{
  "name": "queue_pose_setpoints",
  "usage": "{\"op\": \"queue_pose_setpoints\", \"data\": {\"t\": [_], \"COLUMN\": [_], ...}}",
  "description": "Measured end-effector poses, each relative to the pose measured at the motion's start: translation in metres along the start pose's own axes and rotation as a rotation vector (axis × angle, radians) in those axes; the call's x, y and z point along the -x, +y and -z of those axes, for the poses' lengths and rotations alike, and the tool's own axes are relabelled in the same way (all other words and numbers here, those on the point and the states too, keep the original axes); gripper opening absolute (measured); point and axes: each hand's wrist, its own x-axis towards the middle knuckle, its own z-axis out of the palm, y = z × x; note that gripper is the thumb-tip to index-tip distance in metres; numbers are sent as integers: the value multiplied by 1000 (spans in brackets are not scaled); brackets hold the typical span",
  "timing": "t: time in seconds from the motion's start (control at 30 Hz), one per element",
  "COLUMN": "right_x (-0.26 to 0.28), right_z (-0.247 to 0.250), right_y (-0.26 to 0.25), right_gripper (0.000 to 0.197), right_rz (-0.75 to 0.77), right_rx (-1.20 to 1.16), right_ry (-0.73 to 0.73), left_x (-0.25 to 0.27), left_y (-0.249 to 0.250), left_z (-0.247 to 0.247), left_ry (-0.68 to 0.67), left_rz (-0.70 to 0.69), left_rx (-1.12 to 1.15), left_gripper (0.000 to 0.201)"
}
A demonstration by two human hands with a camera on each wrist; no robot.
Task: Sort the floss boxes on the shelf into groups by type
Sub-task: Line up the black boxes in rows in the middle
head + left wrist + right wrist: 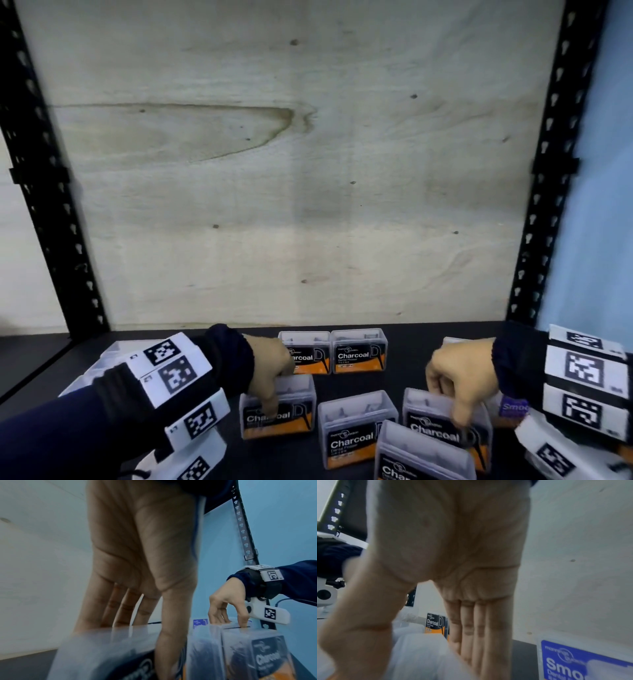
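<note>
Several clear floss boxes with black-and-orange "Charcoal" labels stand on the black shelf (404, 363). My left hand (274, 394) pinches the top of one Charcoal box (284, 419), thumb on the front and fingers behind. In the left wrist view that box (102, 655) blurs under my left hand (145, 626). My right hand (452, 401) grips another Charcoal box (435, 428) the same way, and this second box (423, 655) lies under my right hand (453, 649) in the right wrist view. A blue "Smooth" box (513, 407) sits just right of it.
Two Charcoal boxes (358, 351) stand at the back and two more (356, 428) in front between my hands. Pale boxes (113, 356) lie behind my left wrist. A plywood back panel (308, 171) and black slotted uprights (544, 205) bound the shelf.
</note>
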Motion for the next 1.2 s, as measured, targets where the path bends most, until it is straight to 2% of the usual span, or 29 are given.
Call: {"op": "queue_pose_setpoints", "data": {"t": [0.03, 0.13, 0.33, 0.73, 0.83, 0.9, 1.03, 1.2], "right_x": [-1, -11, -43, -70, -72, -74, -85, -91], "right_z": [4, 18, 33, 30, 30, 31, 34, 36], "right_y": [-2, -9, -29, -40, -38, -38, -37, -41], "right_gripper": [29, 19, 49, 53, 56, 65, 90, 83], "right_rz": [10, 31, 71, 103, 119, 125, 89, 74], "right_rx": [12, -20, -32, 53, 74, 75, 79, 52], "right_ry": [59, 221, 339, 355, 356, 368, 300, 256], "left_x": [-3, -15, -38, -51, -52, -53, -60, -66], "left_y": [0, 1, 5, 1, 0, -1, -5, -7], "left_z": [4, 14, 19, 9, 7, 7, 7, 9], "left_ry": [30, 98, 129, 181, 214, 226, 166, 79], "left_rz": [11, 44, 69, 107, 94, 86, 124, 163], "left_rx": [-7, -4, 17, 94, 112, 123, 71, 79], "left_gripper": [49, 57, 61, 56, 60, 68, 86, 88]}}
